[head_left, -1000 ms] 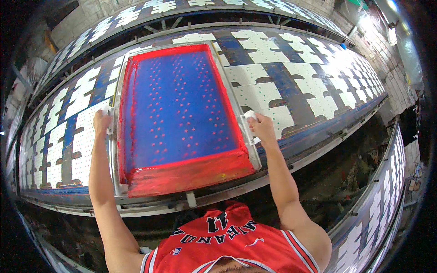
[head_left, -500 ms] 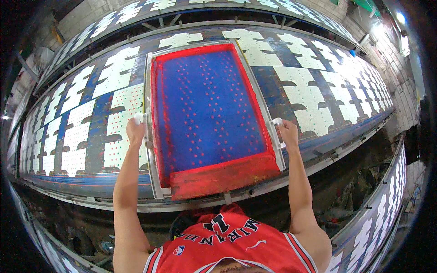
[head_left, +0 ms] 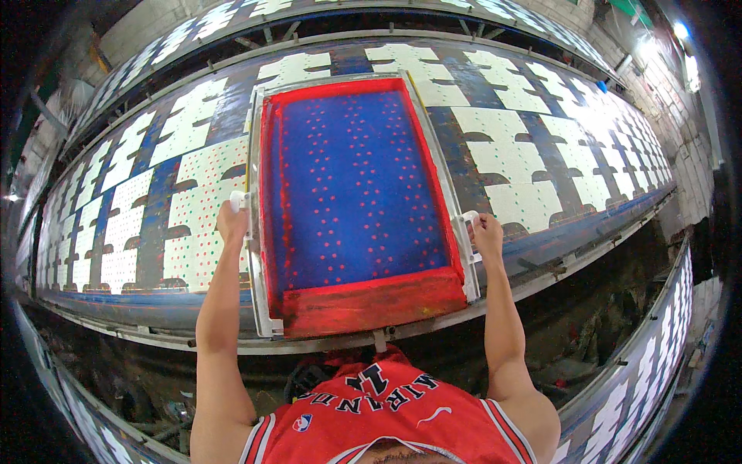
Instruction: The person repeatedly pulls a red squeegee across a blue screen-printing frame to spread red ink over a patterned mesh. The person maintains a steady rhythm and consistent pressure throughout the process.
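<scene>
Between my arms is a screen printing frame (head_left: 352,189) with blue mesh, rows of small red dots and red ink around its border. A thick band of red ink (head_left: 375,303) lies along its near end. My left hand (head_left: 233,222) is closed round the white handle on the frame's left side. On the other side, my right hand (head_left: 485,234) grips the white handle (head_left: 470,220). The frame sits over the long printing table (head_left: 525,251), tilted slightly, its near end by the table's front edge. Whether it touches the table cannot be told.
White cut fabric pieces (head_left: 506,151) lie in rows along the table, those on the left (head_left: 202,246) bearing red and green dots. Another long table (head_left: 325,17) with similar pieces runs behind, and a further one (head_left: 641,379) stands at the lower right. A metal rail (head_left: 549,271) follows the front edge.
The table and its fabric pieces have shifted left in view relative to the frame, which stays between my arms. The frame's tilt has lessened a little. Both hands keep their grip.
</scene>
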A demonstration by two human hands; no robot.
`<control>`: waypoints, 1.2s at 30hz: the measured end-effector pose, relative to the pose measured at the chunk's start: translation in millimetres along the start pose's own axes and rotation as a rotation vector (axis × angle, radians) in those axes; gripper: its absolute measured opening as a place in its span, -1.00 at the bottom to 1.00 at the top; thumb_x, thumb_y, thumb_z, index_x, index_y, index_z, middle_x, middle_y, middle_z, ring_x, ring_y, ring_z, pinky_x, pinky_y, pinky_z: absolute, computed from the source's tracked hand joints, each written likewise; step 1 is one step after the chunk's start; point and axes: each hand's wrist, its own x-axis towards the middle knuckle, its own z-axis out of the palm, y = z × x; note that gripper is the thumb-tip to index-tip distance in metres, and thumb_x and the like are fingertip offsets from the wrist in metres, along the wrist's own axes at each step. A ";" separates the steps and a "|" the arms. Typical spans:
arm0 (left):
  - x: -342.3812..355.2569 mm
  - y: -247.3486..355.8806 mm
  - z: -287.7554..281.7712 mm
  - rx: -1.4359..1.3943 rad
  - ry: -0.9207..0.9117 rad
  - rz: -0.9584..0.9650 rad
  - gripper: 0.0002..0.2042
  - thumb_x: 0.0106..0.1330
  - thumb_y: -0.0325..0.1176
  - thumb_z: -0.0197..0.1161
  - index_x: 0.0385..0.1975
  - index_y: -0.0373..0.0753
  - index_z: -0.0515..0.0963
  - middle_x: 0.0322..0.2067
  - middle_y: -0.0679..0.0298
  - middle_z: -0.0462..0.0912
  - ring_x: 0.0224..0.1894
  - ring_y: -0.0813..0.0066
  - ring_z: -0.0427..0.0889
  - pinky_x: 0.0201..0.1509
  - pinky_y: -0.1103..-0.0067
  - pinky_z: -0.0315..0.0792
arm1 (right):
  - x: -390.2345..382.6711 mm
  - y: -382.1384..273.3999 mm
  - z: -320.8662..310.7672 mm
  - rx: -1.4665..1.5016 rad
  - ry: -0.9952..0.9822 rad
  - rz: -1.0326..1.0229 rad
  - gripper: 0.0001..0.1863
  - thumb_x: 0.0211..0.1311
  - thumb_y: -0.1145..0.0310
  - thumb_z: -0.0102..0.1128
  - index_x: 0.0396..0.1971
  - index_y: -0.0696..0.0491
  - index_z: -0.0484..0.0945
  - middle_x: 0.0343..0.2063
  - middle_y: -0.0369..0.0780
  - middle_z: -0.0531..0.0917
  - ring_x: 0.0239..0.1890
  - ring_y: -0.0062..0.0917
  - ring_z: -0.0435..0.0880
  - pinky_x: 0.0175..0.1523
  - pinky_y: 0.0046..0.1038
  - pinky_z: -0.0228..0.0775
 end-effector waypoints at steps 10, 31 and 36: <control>-1.5 -1.8 15.8 0.068 0.001 -0.035 -0.66 0.15 -0.29 0.34 -0.10 -0.29 0.59 -0.18 -0.07 0.73 -0.10 -0.08 0.72 0.02 0.17 0.52 | 6.8 6.8 -3.8 -0.043 -0.022 0.008 -0.80 0.44 0.38 0.14 -0.17 0.21 0.62 -0.46 -0.17 0.73 -0.53 -0.50 0.69 -0.34 -0.37 0.52; 3.2 -24.4 37.8 0.098 -0.077 0.009 -0.48 0.19 -0.10 0.38 0.08 -0.27 0.47 -0.18 -0.15 0.73 -0.07 -0.19 0.72 0.05 0.09 0.55 | -167.3 -109.1 5.3 -0.508 -0.990 -0.900 -0.27 0.00 0.10 0.55 0.15 0.11 0.52 0.14 -0.06 0.54 0.29 -0.05 0.43 0.36 -0.10 0.34; -1.2 -17.3 34.7 0.088 -0.086 -0.005 -0.52 0.22 -0.13 0.35 0.02 -0.31 0.45 -0.20 -0.18 0.72 -0.09 -0.21 0.71 0.02 0.07 0.54 | -191.9 -103.9 21.1 -0.887 -0.938 -1.005 -0.36 -0.02 0.35 0.40 0.14 0.18 0.51 0.18 -0.06 0.52 0.28 -0.11 0.46 0.35 -0.14 0.39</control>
